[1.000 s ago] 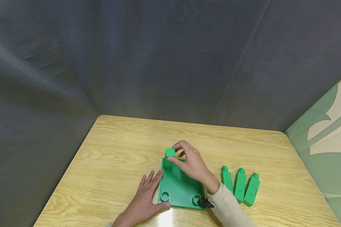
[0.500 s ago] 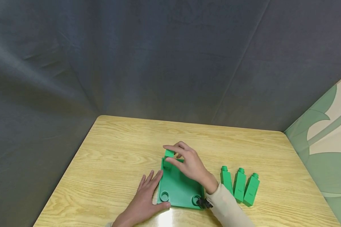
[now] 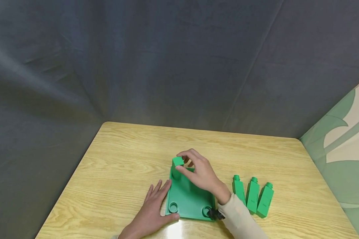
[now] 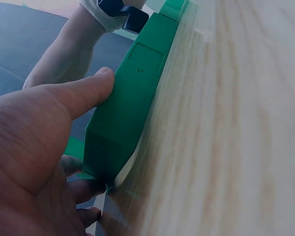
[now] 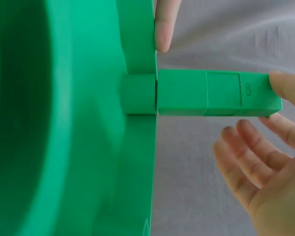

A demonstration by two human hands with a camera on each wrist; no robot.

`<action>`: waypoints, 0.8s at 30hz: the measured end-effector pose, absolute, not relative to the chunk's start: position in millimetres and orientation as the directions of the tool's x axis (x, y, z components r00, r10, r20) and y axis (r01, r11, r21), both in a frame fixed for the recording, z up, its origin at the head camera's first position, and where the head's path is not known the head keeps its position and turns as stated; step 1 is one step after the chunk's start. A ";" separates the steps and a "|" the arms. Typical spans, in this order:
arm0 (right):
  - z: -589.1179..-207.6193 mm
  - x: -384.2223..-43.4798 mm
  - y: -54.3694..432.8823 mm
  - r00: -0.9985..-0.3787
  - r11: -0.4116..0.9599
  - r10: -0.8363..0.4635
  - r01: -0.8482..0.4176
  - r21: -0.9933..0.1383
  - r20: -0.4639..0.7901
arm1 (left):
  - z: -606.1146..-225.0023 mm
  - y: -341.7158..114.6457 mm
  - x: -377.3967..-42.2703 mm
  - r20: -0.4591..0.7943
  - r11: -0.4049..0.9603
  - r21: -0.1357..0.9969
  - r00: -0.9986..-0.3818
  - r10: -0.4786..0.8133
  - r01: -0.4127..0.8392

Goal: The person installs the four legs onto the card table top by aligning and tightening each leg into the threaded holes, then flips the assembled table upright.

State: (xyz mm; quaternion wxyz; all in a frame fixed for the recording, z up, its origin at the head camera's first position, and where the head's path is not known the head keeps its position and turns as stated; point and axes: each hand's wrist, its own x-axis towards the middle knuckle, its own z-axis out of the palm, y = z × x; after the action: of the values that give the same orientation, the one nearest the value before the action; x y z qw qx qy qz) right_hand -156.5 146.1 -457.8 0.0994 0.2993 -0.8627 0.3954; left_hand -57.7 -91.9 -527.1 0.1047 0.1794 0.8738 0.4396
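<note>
A small green tabletop point(image 3: 191, 196) lies upside down on the wooden table, round sockets at its visible corners. On its far left corner stands a green table leg point(image 3: 177, 169), upright, its lower end in the socket. My right hand point(image 3: 201, 172) pinches the leg's top between thumb and index finger, while the other fingers curl loosely beside it. My left hand point(image 3: 151, 210) braces the near left corner. Its straight fingers touch the left edge and its thumb presses the near edge. In the left wrist view the thumb point(image 4: 88, 93) lies against the tabletop's side.
Several more pieces lie to the right: three green legs point(image 3: 252, 196) with threaded ends pointing away, side by side on the wooden table point(image 3: 122, 159). A dark cloth point(image 3: 179, 66) hangs behind the table. Something black on the right wrist overlaps the near right socket.
My right index finger reached across the leg's top half a second ago, then drew back to the right. The leg has turned and shifted slightly left at its top. The left hand stays put.
</note>
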 end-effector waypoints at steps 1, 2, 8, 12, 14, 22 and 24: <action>-458.2 -156.4 145.3 -0.809 0.517 -0.420 -0.586 -0.623 0.412 | -527.0 -91.9 -57.5 -0.029 0.549 0.807 -0.914 0.406 0.218; -457.9 -156.2 144.3 -0.816 0.528 -0.402 -0.577 -0.623 0.415 | -527.0 -91.8 -57.4 -0.030 0.547 0.809 -0.913 0.406 0.216; -456.7 -155.9 139.6 -0.846 0.558 -0.340 -0.533 -0.636 0.411 | -527.6 -92.2 -57.1 -0.031 0.548 0.808 -0.913 0.406 0.216; -457.4 -156.6 139.1 -0.851 0.556 -0.333 -0.525 -0.645 0.406 | -528.2 -92.3 -57.6 -0.024 0.546 0.807 -0.912 0.409 0.224; -458.2 -157.5 139.6 -0.841 0.551 -0.346 -0.541 -0.636 0.416 | -528.4 -92.3 -57.7 -0.022 0.548 0.805 -0.912 0.409 0.226; -461.7 -159.3 148.0 -0.767 0.505 -0.470 -0.639 -0.581 0.435 | -527.1 -92.5 -58.0 -0.041 0.545 0.811 -0.910 0.414 0.212; -459.7 -158.7 149.8 -0.768 0.503 -0.484 -0.637 -0.584 0.420 | -527.2 -92.3 -58.0 -0.036 0.547 0.809 -0.911 0.411 0.215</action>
State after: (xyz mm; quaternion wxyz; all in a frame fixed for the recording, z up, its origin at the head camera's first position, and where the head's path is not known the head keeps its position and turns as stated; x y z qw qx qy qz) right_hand -158.7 149.8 -459.7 0.1012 0.3253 -0.8610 0.3776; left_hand -58.0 -92.3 -527.2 0.1116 0.1794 0.8723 0.4409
